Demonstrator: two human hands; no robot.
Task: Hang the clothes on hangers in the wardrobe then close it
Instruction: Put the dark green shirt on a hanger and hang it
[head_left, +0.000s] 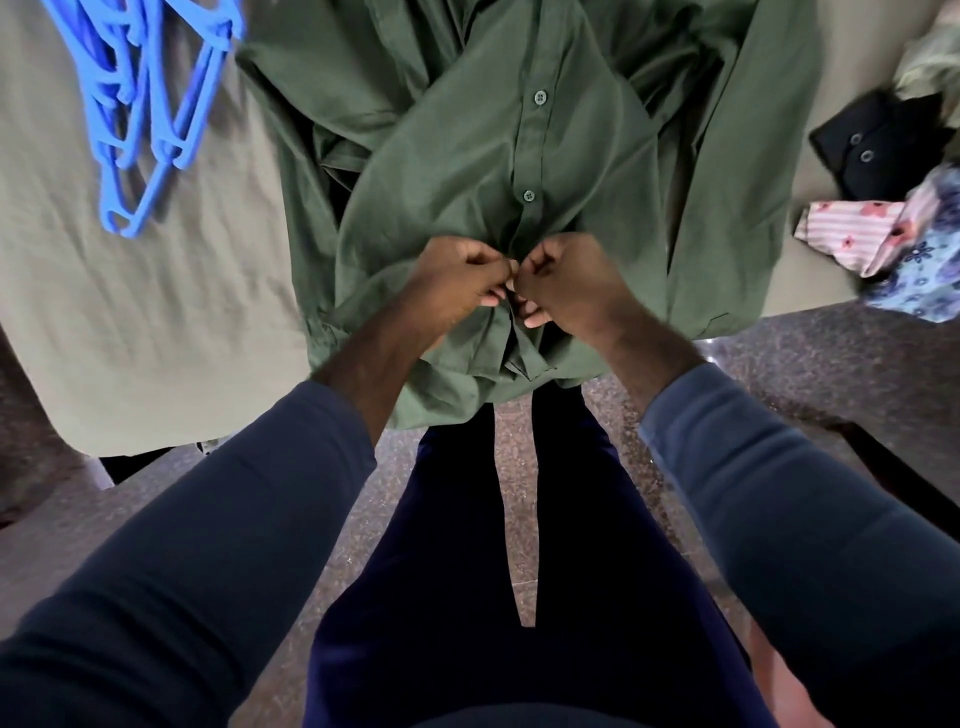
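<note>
Your navy sleeves (197, 519) and dark trousers (467, 571) fill the bottom of the view; you're standing at the edge of a surface under a beige sheet (156, 322).

Green shirt (457, 156) lies front-up on that sheet, hem toward you and hanging over the near edge. Two placket buttons (529, 195) show above your hands.

Left hand (462, 283) and right hand (563, 283) are knuckle to knuckle on the placket near the hem. Each one is clenched on a pinch of shirt fabric, one on each side of the opening. The button itself is hidden behind your fingers, so I can't tell whether you're doing it up or undoing it.

Step in hand, as I read it: prepping this shirt's front before it goes on a hanger. No hanger is in it yet.

Blue hangers (150, 104) sit in a tangled bunch on the sheet, far left, well apart from the shirt. A black garment (878, 150) and striped and floral pieces (883, 244) wait at the right edge.

Next move calls for:
- letting go of the placket
- one hand freeing a single hanger from the bunch; they look interlocked
- working at the collar end, which is on the far side from you

Wardrobe not in view.
</note>
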